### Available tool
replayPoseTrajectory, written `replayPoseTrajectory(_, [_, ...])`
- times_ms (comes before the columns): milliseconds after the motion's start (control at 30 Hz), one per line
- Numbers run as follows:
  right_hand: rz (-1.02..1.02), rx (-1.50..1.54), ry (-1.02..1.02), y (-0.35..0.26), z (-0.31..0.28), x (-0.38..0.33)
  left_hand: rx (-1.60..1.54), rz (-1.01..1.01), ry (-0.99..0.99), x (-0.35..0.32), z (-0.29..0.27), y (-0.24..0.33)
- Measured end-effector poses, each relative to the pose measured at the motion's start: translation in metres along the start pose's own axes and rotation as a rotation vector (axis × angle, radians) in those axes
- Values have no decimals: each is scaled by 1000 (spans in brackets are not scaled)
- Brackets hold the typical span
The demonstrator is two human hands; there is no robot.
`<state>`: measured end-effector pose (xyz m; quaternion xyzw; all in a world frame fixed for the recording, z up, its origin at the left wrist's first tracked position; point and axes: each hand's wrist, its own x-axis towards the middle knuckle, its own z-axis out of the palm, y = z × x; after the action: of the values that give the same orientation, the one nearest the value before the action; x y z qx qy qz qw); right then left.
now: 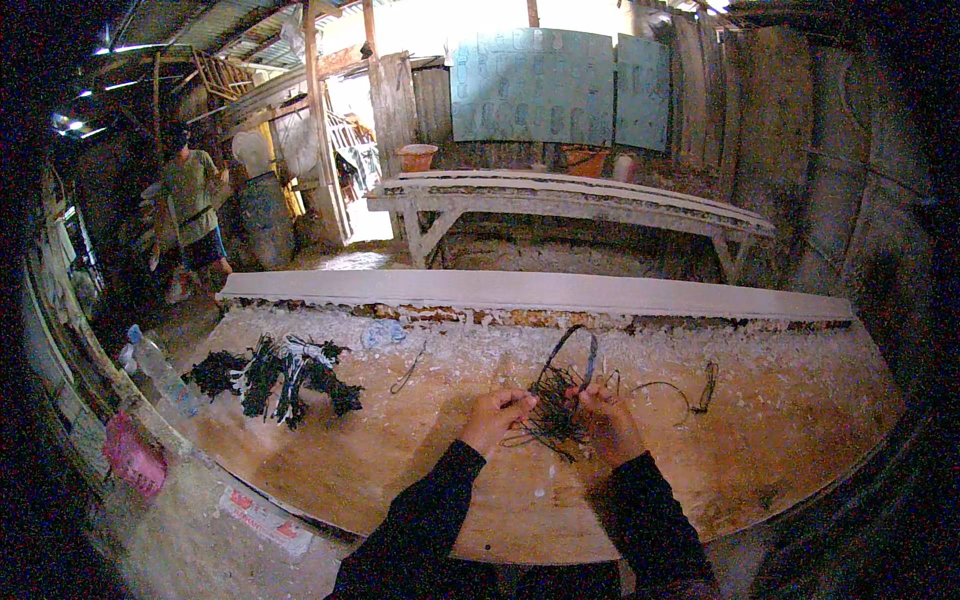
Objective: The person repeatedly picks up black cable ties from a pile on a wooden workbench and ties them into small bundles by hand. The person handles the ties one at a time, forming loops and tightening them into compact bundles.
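Note:
Between my hands lies a tangled bundle of thin dark strands (pixel 560 408), wire or cord; I cannot tell which. My left hand (pixel 497 418) is closed in a pinch at the bundle's left side. On the right side, my right hand (pixel 610 422) pinches strands with its fingertips. A dark flat strip (pixel 588 350) arches up from the bundle toward the far side. Loose dark strands (pixel 705 390) rest on the wooden board right of my right hand, and a single thin piece (pixel 410 368) lies to the left.
Several black and white bundles (pixel 285 378) sit on the board's left part. A clear plastic bottle (pixel 160 368) and a pink basket (pixel 135 455) are at the left edge. A raised white ledge (pixel 540 290) bounds the far side. Beyond are a long bench (pixel 570 195) and a person (pixel 192 195).

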<state>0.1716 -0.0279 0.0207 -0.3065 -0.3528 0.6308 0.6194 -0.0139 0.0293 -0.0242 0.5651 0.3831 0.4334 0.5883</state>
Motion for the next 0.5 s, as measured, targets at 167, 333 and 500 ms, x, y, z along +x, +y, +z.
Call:
replayPoseTrajectory(167, [217, -5, 114, -3, 25, -17, -143, -130, -19, -16, 13, 16])
replayPoseTrajectory(333, [142, -39, 43, -3, 35, -23, -26, -85, -113, -17, 17, 16])
replayPoseTrajectory(500, [4, -288, 52, 4, 22, -10, 79, 95, -173, -10, 18, 1])
